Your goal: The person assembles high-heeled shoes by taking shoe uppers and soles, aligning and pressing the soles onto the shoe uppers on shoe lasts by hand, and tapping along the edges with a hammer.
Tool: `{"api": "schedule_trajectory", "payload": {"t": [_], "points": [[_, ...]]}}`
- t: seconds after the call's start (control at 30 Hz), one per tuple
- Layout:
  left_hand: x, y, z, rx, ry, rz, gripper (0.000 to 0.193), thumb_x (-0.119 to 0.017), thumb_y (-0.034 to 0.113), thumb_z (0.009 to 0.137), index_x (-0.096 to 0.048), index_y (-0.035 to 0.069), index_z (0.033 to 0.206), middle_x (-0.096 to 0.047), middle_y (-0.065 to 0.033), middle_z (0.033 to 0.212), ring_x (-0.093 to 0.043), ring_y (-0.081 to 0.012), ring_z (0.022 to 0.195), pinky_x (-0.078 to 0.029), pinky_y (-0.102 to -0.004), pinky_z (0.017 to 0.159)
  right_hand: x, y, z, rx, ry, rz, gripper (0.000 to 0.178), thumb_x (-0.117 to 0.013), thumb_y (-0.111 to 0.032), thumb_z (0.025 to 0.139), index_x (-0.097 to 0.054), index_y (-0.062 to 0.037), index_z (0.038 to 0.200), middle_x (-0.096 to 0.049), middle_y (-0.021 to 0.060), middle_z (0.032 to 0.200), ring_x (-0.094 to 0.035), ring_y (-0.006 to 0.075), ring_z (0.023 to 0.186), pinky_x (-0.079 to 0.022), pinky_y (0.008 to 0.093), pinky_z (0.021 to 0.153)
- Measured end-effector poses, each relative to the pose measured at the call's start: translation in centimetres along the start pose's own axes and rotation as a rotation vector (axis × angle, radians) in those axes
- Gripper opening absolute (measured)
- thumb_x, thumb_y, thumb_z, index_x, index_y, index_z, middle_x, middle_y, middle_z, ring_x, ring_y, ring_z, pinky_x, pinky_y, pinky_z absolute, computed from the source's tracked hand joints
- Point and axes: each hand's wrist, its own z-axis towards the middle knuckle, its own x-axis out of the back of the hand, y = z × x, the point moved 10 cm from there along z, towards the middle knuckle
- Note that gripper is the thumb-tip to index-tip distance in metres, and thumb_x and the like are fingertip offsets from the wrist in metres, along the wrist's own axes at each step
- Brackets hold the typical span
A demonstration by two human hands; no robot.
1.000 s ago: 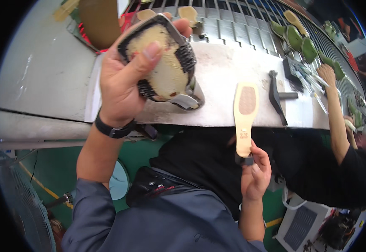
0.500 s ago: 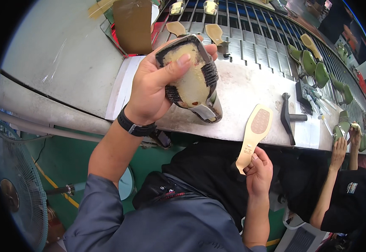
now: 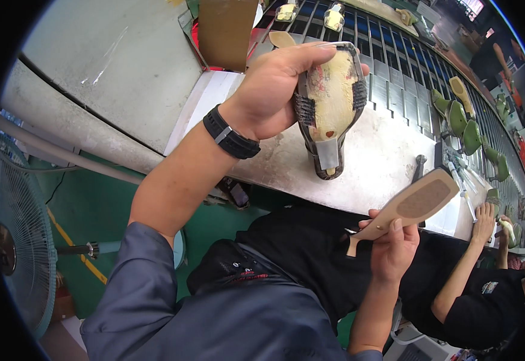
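Note:
My left hand (image 3: 268, 90), a watch on its wrist, is closed around a dark shoe upper on a last (image 3: 332, 96), held bottom-up above the bench. Its pale yellow underside faces me; rough black patches sit along both edges, and a light strip crosses the narrow end. My thumb presses on the upper edge. Lower and to the right, my right hand (image 3: 395, 249) pinches a beige shoe sole (image 3: 422, 198) near its narrow end. The sole slants up to the right, its wide end showing a darker textured patch. Shoe and sole are apart.
Behind the metal bench (image 3: 371, 162) runs a slatted conveyor (image 3: 395, 78) with green shoe lasts (image 3: 455, 117). A hammer (image 3: 419, 165) lies partly hidden behind the sole. A co-worker's hand (image 3: 484, 222) is at the right. A fan (image 3: 21, 234) stands at the left.
The shoe has moved right and turned more upright, and my left thumb has slid from its underside to its edge. My right hand has shifted right, with the sole tilting over to the right.

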Motion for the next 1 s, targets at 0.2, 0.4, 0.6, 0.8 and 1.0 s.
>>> {"api": "schedule_trajectory", "payload": {"t": [0.2,0.4,0.6,0.8,1.0], "points": [[-1.9,-0.9,-0.5,-0.073,-0.006,0.413,0.047,-0.05,0.027,0.111,-0.052,-0.005,0.146,-0.064,-0.0199,0.141,-0.066,-0.0236,0.125,-0.054,-0.0381,0.106,-3.5,-1.9,-1.0,0.095,-0.082,-0.003,0.028,-0.071,-0.014,0.1,-0.064,0.0096,0.113,-0.073,0.0253,0.105,-0.077,0.0325,0.086,-0.067,0.0476,0.076],[-6.0,-0.6,-1.9,-0.168,-0.118,0.292,0.045,-0.059,0.018,0.108,-0.051,-0.003,0.147,-0.065,-0.0211,0.139,-0.062,-0.0275,0.132,-0.051,-0.0394,0.112,-8.5,-0.9,-0.3,0.02,-0.213,-0.179,0.04,-0.071,-0.023,0.102,-0.062,0.0114,0.121,-0.075,0.0247,0.101,-0.077,0.0334,0.089,-0.067,0.0468,0.078],[-6.0,-0.9,-2.7,-0.165,-0.173,0.233,0.064,-0.053,0.044,0.108,-0.051,-0.007,0.146,-0.062,-0.0251,0.142,-0.059,-0.0314,0.136,-0.049,-0.044,0.114,-11.3,-1.0,2.3,0.012,-0.236,-0.247,0.032,-0.06,-0.021,0.108,-0.069,0.0087,0.114,-0.076,0.0159,0.102,-0.074,0.0202,0.088,-0.061,0.0321,0.077],[-5.5,-1.1,-3.3,-0.078,-0.114,0.248,0.1,-0.085,0.061,0.08,-0.051,-0.008,0.145,-0.06,-0.0259,0.145,-0.057,-0.0333,0.138,-0.047,-0.0467,0.116,-12.5,-2.9,2.7,0.159,-0.155,-0.181,0.027,-0.065,-0.019,0.107,-0.074,0.0052,0.113,-0.074,0.0042,0.086,-0.06,0.0047,0.07,-0.046,0.0213,0.059],[-5.2,-1.1,-3.4,-0.129,-0.162,0.288,0.089,-0.088,0.042,0.08,-0.052,-0.008,0.144,-0.061,-0.0251,0.144,-0.059,-0.0316,0.136,-0.048,-0.0451,0.115,-12.2,-2.0,2.4,0.058,-0.187,-0.192,0.031,-0.068,-0.025,0.105,-0.073,0.0058,0.109,-0.076,0.0064,0.1,-0.067,0.0101,0.089,-0.053,0.026,0.08]]}}
